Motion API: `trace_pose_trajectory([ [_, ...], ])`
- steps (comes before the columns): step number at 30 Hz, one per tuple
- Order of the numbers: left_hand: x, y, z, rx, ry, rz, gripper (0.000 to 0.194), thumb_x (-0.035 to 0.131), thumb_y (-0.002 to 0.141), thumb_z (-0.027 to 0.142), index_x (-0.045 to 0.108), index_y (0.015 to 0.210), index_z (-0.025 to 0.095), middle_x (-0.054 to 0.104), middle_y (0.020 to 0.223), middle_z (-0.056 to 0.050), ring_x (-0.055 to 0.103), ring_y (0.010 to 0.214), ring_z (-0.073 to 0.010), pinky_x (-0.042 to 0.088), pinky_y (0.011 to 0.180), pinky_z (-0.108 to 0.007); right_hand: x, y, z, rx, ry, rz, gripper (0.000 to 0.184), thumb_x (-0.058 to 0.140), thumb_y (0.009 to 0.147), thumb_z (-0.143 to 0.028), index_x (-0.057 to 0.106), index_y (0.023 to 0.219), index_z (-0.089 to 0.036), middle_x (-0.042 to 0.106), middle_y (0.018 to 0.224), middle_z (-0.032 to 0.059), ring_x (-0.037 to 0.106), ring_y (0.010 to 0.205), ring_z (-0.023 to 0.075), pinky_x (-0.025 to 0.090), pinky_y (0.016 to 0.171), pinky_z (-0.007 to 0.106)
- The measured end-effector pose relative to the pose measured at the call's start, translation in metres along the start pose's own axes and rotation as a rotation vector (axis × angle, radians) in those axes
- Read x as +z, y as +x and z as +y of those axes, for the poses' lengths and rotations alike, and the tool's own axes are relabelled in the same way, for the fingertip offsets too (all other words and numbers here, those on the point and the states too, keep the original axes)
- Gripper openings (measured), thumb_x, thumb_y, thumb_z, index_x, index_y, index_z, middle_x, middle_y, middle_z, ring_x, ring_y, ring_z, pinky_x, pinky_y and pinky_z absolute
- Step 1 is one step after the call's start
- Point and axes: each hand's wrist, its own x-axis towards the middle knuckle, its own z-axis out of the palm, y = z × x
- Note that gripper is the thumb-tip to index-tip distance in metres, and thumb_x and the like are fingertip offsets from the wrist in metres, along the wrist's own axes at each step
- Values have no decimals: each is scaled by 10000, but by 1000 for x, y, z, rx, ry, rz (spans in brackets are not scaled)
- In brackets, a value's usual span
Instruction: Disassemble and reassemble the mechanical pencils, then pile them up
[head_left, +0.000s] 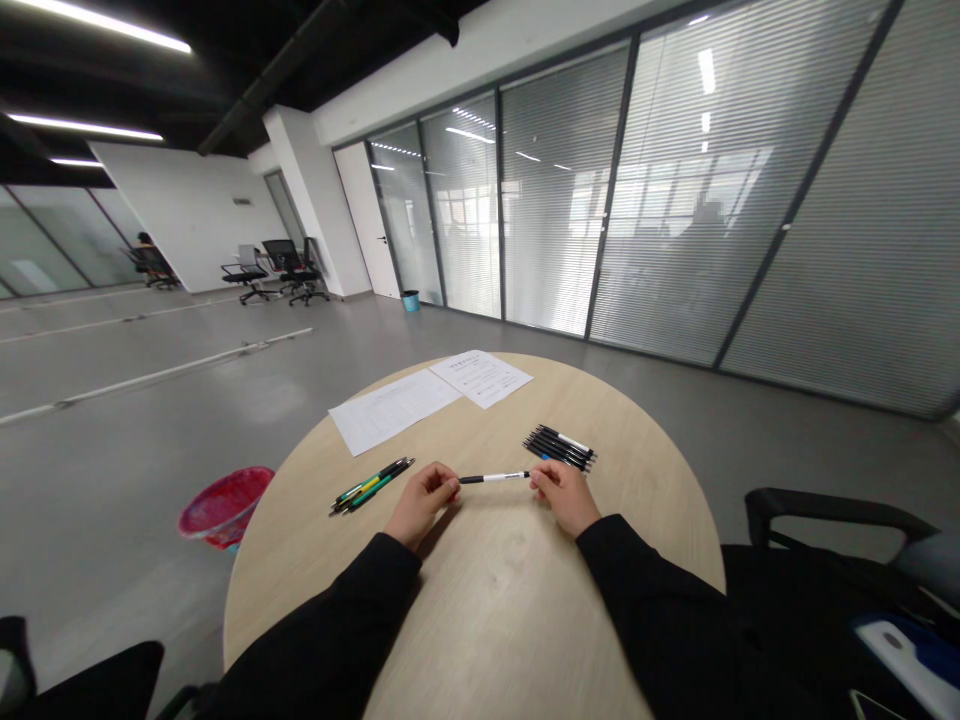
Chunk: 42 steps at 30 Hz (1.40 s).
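Note:
Between my two hands a black-and-white pen (495, 478) lies crosswise, held level just over the table. My left hand (426, 497) pinches its black end with thumb and fingers. At the other end, my right hand (564, 492) grips the tip by the white part. Just beyond my right hand is a row of several black pens (559, 446), one with a white barrel section. Left of my left hand lies a small group of pens (371, 487) with green, yellow and black barrels.
The round wooden table (480, 620) bears a blank-looking sheet (394, 408) and a printed sheet (481, 377) at its far side. A red bin (225, 505) stands on the floor at left. A black chair (832, 515) is close at right.

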Motion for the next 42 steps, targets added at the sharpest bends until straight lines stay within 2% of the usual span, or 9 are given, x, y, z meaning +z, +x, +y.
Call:
trace_pose_trajectory([
  [20,2,-2,6,6,-3,18,253,751,734,357,596,741,158,611,610,24,532,558,-109,376,548,-220,1,1,3,-13,3,1,255,549,871,-379,613,734,-174,650,662,22,561,557,136,426,541,243],
  [42,2,-2,6,3,7,12,265,748,731,374,594,748,159,615,623,16,540,576,-119,387,561,-230,0,-1,-1,-6,-3,-7,318,534,870,-459,603,722,-187,629,632,20,546,548,146,413,523,243],
])
